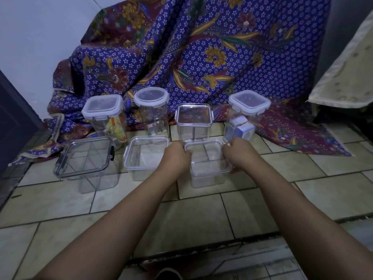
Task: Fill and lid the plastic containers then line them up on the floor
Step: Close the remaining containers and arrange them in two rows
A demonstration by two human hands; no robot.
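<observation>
Clear plastic containers stand in two rows on the tiled floor. My left hand (178, 155) and my right hand (238, 153) grip the two sides of a small square clear container (207, 165) in the front row, its clear lid on top. To its left stand another lidded clear container (144, 156) and a larger one with a dark-clipped lid (85, 160). Behind are a square tub holding yellow packets (105, 116), a round jar with a small bottle inside (152, 110), an empty square tub (193, 120) and a tub holding white boxes (245, 116).
A blue and maroon floral cloth (201, 47) drapes over something behind the rows and spreads onto the floor. A pale mat (347, 77) leans at the right. A dark door (14, 118) is at the left. Bare tiles (201, 215) lie in front of me.
</observation>
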